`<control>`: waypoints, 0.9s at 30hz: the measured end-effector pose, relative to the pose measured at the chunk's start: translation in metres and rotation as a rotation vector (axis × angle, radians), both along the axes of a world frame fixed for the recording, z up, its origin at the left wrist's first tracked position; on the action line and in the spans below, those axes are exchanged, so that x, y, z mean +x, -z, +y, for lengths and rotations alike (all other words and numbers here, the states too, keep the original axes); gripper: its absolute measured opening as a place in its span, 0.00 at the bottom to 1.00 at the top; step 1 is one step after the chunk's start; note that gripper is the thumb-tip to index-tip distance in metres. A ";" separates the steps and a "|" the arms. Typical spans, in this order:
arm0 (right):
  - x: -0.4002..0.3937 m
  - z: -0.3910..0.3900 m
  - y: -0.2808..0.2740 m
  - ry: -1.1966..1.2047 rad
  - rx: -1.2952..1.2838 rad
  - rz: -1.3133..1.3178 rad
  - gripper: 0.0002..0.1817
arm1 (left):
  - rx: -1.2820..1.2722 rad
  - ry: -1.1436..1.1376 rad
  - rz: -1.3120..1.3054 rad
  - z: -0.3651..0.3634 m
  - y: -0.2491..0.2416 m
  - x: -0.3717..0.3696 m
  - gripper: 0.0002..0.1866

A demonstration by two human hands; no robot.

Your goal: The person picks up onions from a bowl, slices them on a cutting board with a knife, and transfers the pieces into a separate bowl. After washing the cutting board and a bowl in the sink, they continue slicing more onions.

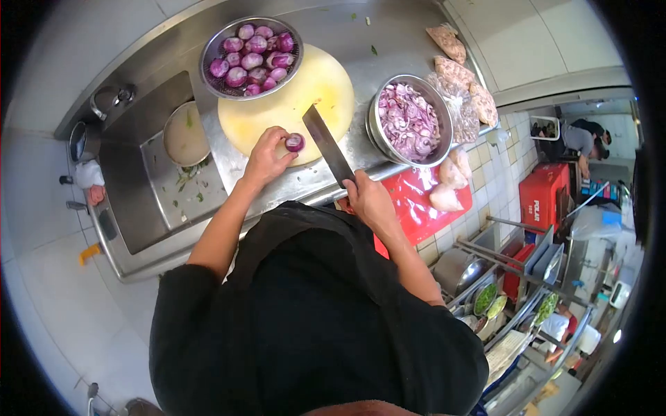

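My left hand [265,158] pinches a peeled red onion [295,142] between thumb and fingers near the front edge of a round yellowish cutting board [329,76]. In my right hand [370,199] is the handle of a cleaver [327,145]. Its broad blade slants across the board's right side, apart from the onion. A perforated metal colander [203,68] of whole peeled red onions [252,61] overlaps the board's far left. To the right stands a steel bowl [375,132] filled with sliced red onion [409,121].
On the left is a steel sink [132,194] with a round pan [187,135] and green scraps. Bags of pinkish food [454,73] line the counter's right end. Pale pieces [447,197] rest on red plastic [409,201] below. Racks [513,256] and other people [579,139] are farther right.
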State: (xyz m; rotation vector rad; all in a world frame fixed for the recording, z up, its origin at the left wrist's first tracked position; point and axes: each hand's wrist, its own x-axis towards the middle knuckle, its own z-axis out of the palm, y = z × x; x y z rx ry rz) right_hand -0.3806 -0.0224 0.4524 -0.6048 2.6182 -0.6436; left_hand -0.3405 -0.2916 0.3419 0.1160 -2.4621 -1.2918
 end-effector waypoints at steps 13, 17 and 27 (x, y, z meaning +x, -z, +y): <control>0.020 -0.016 -0.015 -0.038 0.093 -0.004 0.14 | -0.120 -0.009 0.015 0.005 0.010 -0.003 0.19; 0.021 -0.019 -0.024 -0.035 0.132 -0.034 0.13 | -0.160 -0.004 0.012 0.006 0.003 -0.005 0.18; 0.004 -0.048 0.044 -0.107 0.134 -0.011 0.15 | 0.021 -0.008 0.024 0.012 0.008 -0.008 0.16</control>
